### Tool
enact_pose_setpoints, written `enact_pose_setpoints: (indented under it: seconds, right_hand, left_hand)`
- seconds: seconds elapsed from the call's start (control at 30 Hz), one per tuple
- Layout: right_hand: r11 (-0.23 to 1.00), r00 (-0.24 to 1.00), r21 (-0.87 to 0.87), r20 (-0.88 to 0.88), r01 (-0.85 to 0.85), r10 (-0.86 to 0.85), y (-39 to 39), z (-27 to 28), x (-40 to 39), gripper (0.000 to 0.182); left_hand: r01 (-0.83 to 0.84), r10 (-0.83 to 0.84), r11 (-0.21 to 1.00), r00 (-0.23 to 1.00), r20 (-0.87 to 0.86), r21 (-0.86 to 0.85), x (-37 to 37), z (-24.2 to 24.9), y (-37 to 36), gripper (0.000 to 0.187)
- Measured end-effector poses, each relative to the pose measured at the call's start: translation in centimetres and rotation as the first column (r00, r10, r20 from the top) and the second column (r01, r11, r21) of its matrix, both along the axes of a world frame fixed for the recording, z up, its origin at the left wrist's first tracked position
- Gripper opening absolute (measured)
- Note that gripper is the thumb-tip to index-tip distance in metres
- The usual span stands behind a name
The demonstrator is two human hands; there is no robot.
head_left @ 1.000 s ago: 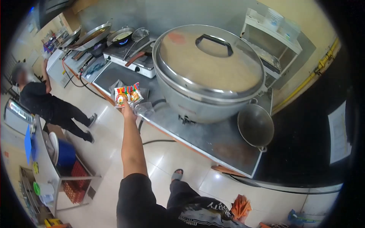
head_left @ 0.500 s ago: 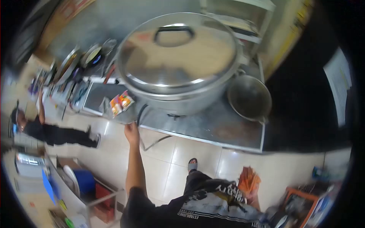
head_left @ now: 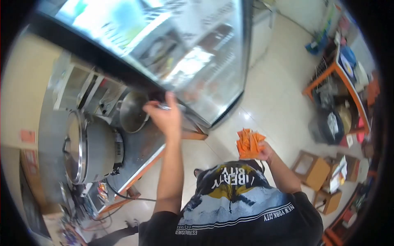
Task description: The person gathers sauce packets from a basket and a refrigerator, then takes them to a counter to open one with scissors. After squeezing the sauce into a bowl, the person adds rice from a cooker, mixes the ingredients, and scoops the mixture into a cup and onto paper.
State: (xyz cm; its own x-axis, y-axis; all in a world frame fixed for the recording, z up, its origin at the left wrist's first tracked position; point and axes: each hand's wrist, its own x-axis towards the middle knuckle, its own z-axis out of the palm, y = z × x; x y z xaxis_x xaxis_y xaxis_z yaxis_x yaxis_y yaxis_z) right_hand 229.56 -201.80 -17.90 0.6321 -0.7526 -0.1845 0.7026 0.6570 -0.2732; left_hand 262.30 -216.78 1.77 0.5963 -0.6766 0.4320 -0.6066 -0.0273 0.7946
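My left hand [head_left: 166, 117] reaches forward, thumb and fingers apart, by the lower dark edge of a glass-fronted display fridge [head_left: 213, 78]. A small silvery piece shows between the fingers; whether they touch the fridge cannot be made out. My right hand [head_left: 266, 151], in front of my shirt, is closed on a bunch of orange packets [head_left: 249, 143] that fan upward. To the left of my left hand, a metal pan [head_left: 134, 111] sits on the metal-topped table [head_left: 141, 149].
A large lidded cooker [head_left: 96, 147] stands on the table, with a plastic bag of packets [head_left: 101, 192] near it. Cardboard boxes [head_left: 314, 168] lie on the floor at right, below an orange-edged shelf [head_left: 349, 82] and a black bin [head_left: 326, 127].
My view has turned right from the cooker to the fridge. My left hand has moved away from beside the plastic bag to the fridge edge. The orange packets stay in my right hand.
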Motion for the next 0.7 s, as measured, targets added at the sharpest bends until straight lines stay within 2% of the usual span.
enact_pose_setpoints:
  seconds: [0.07, 0.13, 0.2, 0.23, 0.27, 0.37, 0.43, 0.5, 0.57, 0.7]
  right_hand:
    - [0.994, 0.998, 0.088, -0.018, 0.061, -0.06, 1.9, -6.2, -5.3, 0.086]
    - [0.985, 0.99, 0.103, 0.003, 0.137, -0.138, 3.4, -4.6, -8.0, 0.081]
    - [0.972, 0.98, 0.13, 0.005, 0.195, -0.198, 4.7, -3.4, -10.3, 0.082]
    - [0.982, 0.984, 0.065, 0.015, 0.179, -0.18, 5.0, -2.9, -11.2, 0.09]
    - [0.978, 0.98, 0.061, -0.003, 0.201, -0.201, 5.3, -2.2, -11.9, 0.089]
    - [0.964, 0.966, 0.078, -0.06, 0.256, -0.251, 6.4, 0.3, -13.0, 0.085]
    - [0.979, 0.983, 0.091, -0.062, 0.18, -0.175, 7.3, -0.2, -14.0, 0.084]
    - [0.982, 0.989, 0.133, -0.081, 0.135, -0.125, 8.6, -0.9, -14.6, 0.082]
    - [0.986, 0.982, 0.086, -0.135, 0.144, -0.132, 9.4, -1.0, -13.7, 0.081]
    - [0.982, 0.965, 0.019, -0.191, 0.187, -0.18, 12.4, -1.3, -11.6, 0.076]
  left_hand:
    - [-0.078, 0.09, 0.985, 0.993, 0.079, -0.151, -1.1, -0.8, -2.0, 0.061]
    - [-0.027, 0.038, 0.994, 0.993, 0.113, -0.103, -2.1, -0.3, -1.9, 0.06]
    - [-0.014, 0.026, 0.992, 0.996, 0.09, -0.127, -2.9, 0.3, -1.6, 0.053]
    - [0.024, -0.019, 0.995, 0.999, 0.051, -0.096, -3.2, 1.1, -1.0, 0.049]
    - [0.059, -0.059, 0.996, 0.998, 0.007, -0.073, -3.2, 1.6, -0.3, 0.046]
    - [0.167, -0.164, 0.968, 0.986, 0.028, -0.188, -4.8, 1.0, 2.2, 0.041]
    - [0.271, -0.267, 0.941, 0.963, 0.045, -0.204, -6.6, 0.9, 5.7, 0.031]
    - [0.379, -0.36, 0.918, 0.919, 0.159, -0.114, -8.3, 1.8, 10.0, 0.024]
    - [0.511, -0.478, 0.856, 0.839, 0.259, -0.077, -9.3, 1.3, 12.3, 0.019]
    - [0.707, -0.561, 0.686, 0.663, 0.496, -0.168, -13.8, -0.2, 14.4, 0.036]
